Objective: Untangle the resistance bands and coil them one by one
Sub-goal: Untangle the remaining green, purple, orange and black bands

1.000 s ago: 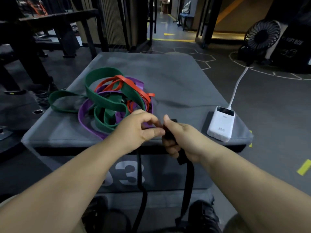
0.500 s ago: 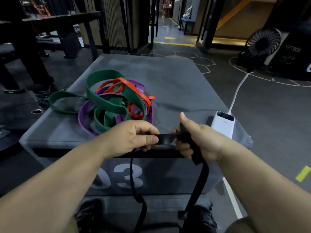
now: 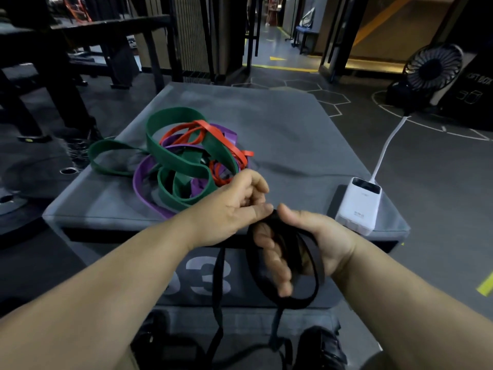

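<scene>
The black band [image 3: 318, 265], just stretched flat, now loops my right hand [image 3: 336, 241], thumb clamping. My left hand [image 3: 229, 209] pinches it; coiling's begun.

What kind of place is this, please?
Probably a gym. Tangled resistance bands lie on a grey padded box with a number on its side; a black band loops round the right hand; a dark metal rack stands behind.

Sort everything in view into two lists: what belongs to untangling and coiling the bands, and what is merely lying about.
Belongs to the job:
- black band, looped round the right hand and pinched by the left hand
- green band, red band and purple band, tangled on the grey box

Just lying about:
- white power bank
- its cable
- fan
</scene>
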Motion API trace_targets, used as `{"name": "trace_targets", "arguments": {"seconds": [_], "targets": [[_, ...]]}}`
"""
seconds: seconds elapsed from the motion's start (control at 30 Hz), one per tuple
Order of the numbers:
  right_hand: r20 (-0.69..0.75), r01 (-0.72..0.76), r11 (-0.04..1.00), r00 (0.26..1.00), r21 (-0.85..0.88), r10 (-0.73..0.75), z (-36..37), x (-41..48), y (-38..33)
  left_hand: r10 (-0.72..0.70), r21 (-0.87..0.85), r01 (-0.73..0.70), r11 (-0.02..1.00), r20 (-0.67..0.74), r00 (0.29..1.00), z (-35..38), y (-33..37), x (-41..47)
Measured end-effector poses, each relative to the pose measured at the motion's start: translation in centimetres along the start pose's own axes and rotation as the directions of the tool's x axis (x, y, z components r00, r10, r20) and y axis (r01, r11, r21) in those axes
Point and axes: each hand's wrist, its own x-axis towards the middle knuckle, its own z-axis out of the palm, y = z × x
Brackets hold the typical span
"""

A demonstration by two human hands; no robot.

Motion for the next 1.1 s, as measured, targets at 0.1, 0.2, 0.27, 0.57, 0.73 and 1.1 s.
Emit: {"name": "trace_targets", "arguments": {"seconds": [0.1, 0.2, 0.27, 0.57, 0.73, 1.1], "targets": [[0.057, 0.029, 0.998, 0.998, 0.056, -0.032, 0.0, -0.1, -0.2, -0.004, -0.084, -0.003, 0.996, -0.086, 0.996, 0.1, 0.1, 0.1], [0.075, 0.06, 0.996, 0.995, 0.071, -0.066, 0.2, -0.1, -0.4, 0.013, -0.048, -0.018, 0.999, -0.102, 0.995, 0.5, 0.1, 0.2], [0.081, 0.076, 0.996, 0.993, 0.057, -0.08, 0.3, 0.1, -0.5, 0.017, -0.009, -0.018, 1.0, -0.123, 0.992, 0.7, -0.1, 0.1], [0.219, 0.082, 0.996, 0.971, 0.045, -0.09, 0.3, 0.1, -0.4, 0.071, -0.18, -0.107, 0.978, -0.193, 0.979, 0.7, 0.1, -0.2], [0.155, 0.189, 0.972, 0.965, 0.141, -0.21, 0.5, -0.3, -2.0, -0.023, -0.365, 0.031, 0.931, 0.024, 0.999, 1.1, -1.3, -0.4], [-0.151, 0.452, 0.834, 0.892, 0.316, -0.426, -0.3, -3.0, -5.2, -0.288, 0.139, 0.276, 0.951, 0.067, 0.955, 2.9, -3.0, -0.3]]}}
